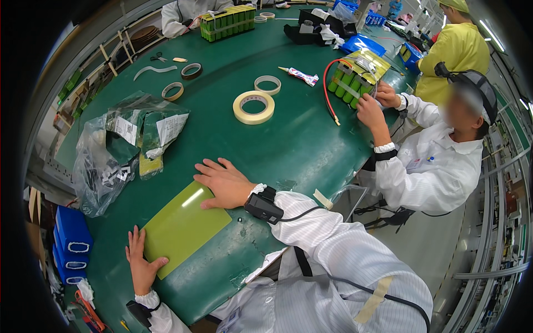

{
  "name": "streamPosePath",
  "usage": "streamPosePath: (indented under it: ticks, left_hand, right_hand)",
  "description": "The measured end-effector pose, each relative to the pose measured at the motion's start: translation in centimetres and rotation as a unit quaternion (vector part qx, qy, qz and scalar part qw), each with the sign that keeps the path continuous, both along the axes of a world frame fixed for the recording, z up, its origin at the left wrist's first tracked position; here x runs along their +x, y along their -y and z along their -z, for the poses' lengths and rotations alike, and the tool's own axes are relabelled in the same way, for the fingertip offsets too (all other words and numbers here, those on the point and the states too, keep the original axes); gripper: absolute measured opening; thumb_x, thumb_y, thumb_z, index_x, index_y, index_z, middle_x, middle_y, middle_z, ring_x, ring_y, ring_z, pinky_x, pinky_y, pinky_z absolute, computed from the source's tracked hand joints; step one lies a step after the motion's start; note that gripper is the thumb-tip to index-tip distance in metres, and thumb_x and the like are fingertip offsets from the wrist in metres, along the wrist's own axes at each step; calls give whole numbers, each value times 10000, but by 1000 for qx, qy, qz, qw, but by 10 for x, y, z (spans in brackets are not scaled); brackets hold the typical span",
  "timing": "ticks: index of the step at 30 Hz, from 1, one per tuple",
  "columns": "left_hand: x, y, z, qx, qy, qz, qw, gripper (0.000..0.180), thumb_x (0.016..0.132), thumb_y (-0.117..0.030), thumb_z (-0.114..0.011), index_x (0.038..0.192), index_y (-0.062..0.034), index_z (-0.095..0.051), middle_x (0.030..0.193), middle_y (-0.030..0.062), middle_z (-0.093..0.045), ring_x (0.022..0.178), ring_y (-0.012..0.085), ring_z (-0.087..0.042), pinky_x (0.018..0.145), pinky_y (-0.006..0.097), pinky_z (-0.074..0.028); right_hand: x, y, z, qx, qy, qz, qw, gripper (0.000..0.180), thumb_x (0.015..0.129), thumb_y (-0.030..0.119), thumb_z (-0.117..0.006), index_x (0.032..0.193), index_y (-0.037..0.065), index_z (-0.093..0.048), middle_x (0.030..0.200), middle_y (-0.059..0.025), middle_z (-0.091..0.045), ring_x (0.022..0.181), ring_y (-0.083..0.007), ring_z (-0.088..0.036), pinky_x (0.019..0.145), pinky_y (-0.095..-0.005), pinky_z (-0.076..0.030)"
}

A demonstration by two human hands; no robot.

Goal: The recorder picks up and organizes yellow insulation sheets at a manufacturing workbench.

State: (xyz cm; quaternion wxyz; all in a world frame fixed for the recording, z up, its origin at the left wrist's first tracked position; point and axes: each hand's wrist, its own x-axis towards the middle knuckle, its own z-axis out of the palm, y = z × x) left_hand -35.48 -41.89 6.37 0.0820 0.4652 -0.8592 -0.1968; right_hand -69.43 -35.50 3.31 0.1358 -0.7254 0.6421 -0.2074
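A glossy yellow-green rectangular sheet (183,230) lies flat on the green table, close to my body. My left hand (143,262) rests at the sheet's left end, fingers apart, its thumb over the edge. At the opposite end my right hand (225,184) lies spread, palm down, its thumb and fingers over the sheet's far right corner. Neither hand is closed round anything. A tiny dark piece (239,220) sits on the table beside the sheet's right edge.
Clear plastic bags (105,161) with labels lie to the left. Tape rolls (254,107) and a glue tube (300,76) are farther off. At right, a co-worker's hands (377,108) touch a green battery pack (350,83) with a red cable. Blue boxes (72,238) stand at far left.
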Motion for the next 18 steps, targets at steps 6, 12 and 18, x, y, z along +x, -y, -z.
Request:
streamPosePath:
  ticks: [6, 12, 18]
  left_hand:
    - [-3, 2, 0, 6, 6, 1, 1000, 1003, 503, -330, -832, 1387, -66, -437, 1518, 106, -305, 1427, 286, -211, 1142, 514, -91]
    - [2, 3, 0, 2, 6, 1, 1000, 991, 508, -329, -824, 1384, -66, -440, 1517, 109, -306, 1426, 291, -216, 1138, 517, -95]
    - [15, 4, 7, -21, 3, 13, 1000, 957, 527, -354, -834, 1364, -73, -462, 1507, 126, -321, 1419, 325, -223, 1119, 534, -114]
  right_hand:
    - [-2, 2, 4, 1, 2, 2, 1000, 753, 750, 479, -700, 1327, 48, -478, 1466, -169, -349, 1394, -315, -251, 1127, -497, -172]
    - [1, 3, 3, -6, -3, -1, 1000, 751, 755, 499, -687, 1323, 53, -482, 1463, -169, -354, 1390, -320, -260, 1120, -502, -186]
    - [4, 6, 5, -45, -31, -20, 998, 726, 738, 472, -691, 1297, 50, -504, 1437, -176, -382, 1360, -333, -304, 1094, -519, -230]
